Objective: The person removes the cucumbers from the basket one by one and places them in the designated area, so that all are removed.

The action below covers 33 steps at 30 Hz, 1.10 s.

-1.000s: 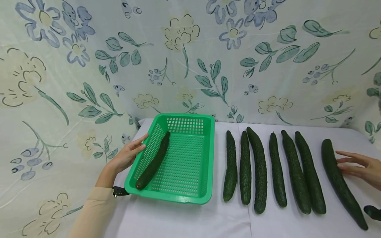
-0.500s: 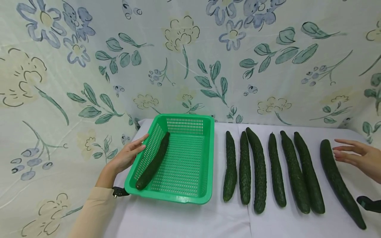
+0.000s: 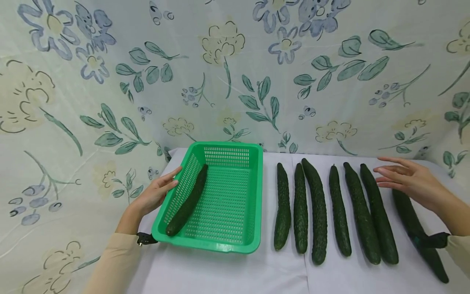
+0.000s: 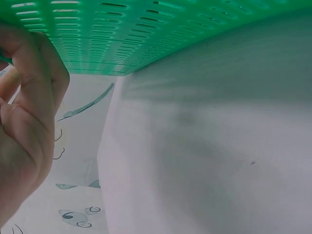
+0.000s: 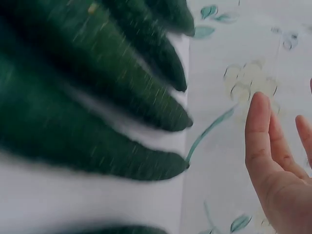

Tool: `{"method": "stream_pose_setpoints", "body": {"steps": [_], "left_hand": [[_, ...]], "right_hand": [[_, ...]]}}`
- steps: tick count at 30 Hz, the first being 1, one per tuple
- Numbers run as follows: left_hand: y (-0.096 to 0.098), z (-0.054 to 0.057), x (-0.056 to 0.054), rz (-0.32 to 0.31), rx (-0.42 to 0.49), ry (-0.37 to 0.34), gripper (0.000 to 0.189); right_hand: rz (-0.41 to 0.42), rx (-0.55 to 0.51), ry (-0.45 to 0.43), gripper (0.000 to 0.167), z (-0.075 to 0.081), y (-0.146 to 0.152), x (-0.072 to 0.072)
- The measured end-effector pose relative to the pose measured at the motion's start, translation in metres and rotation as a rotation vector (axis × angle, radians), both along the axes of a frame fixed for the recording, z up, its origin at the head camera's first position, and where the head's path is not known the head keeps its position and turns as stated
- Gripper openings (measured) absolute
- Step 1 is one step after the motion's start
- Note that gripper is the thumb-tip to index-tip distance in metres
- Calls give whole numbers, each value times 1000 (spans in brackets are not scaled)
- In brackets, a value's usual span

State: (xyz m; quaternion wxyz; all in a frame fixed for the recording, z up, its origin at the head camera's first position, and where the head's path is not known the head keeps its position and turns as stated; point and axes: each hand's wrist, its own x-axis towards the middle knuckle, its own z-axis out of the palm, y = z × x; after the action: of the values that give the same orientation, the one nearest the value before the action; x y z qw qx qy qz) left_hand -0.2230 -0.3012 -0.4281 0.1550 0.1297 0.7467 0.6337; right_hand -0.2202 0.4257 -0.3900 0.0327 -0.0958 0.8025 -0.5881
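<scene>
My left hand grips the left rim of a green plastic basket; in the left wrist view, curled fingers are at its slotted wall. Inside the basket, along its left side, lies one dark green cucumber. My right hand hovers, fingers loosely extended and holding nothing, above the far end of the rightmost cucumber, partly hiding it. Nearest its fingertips lies another cucumber. The right wrist view has the hand apart from several cucumber tips.
Several more cucumbers lie side by side right of the basket, among them a thin cucumber closest to it and a bumpy curved cucumber. A white cloth covers the table. Behind it hangs a floral curtain.
My right hand has drawn away from the rightmost cucumber, rising and moving left over it toward its neighbour. That cucumber stays on the cloth. My left hand keeps its place on the basket.
</scene>
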Motion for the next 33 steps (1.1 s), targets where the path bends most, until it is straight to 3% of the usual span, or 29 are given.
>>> {"method": "stream_pose_setpoints", "body": {"steps": [5,8,25,33], "left_hand": [[-1,-1,-1,-12,19,3,58],[-1,-2,-1,-20,23,8,58],[0,-1,1,1,4,22,56],[0,-2,1,-7,17,15,57]], "right_hand": [[115,-228,-72,44,12,-32,-11],[136,-282,-115,41,20,-53,-16],[242,-288,-114,39,57,-191,-41],[271,-326,-207,50,63,-253,-54]]}}
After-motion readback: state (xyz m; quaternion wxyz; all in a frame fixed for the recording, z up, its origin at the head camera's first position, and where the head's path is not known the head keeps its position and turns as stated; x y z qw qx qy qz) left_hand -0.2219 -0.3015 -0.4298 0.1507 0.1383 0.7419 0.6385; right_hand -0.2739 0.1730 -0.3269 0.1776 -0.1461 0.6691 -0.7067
